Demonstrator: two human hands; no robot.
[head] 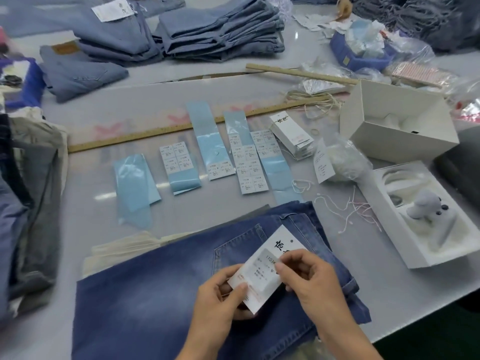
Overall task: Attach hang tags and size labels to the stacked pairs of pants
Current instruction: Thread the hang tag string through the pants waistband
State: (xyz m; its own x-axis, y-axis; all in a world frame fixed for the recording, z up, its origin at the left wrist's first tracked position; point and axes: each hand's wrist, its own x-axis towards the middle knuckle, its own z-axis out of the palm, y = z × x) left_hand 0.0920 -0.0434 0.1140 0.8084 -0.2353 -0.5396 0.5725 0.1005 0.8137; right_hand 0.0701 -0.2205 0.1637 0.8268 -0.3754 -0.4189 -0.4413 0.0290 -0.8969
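Several piles of folded grey and dark trousers [28,203] are sitting at the far left of the pale grey bench [78,229], and beside them five pale blue backing strips carrying white printed size labels [178,158] are lying in a row. Nearer the person, a folded pair of dark blue denim pants [155,287] is lying flat, back pocket up. The left hand [220,300] is pinching the lower corner of a white card hang tag [262,274], thumb on top and fingers curled beneath. The right hand [309,279] is closing its fingertips on the tag's right edge, apparently pressing down a grey-white size sticker [270,268] on its face. To the right, loose white tag strings [348,209] are lying scattered, with an open white cardboard box [397,120] beyond.

Judging from this, the sticker could be going on crooked or creased if the card flexes between the two grips. A sticker from the wrong strip would mislabel the pants, since the strips look alike.
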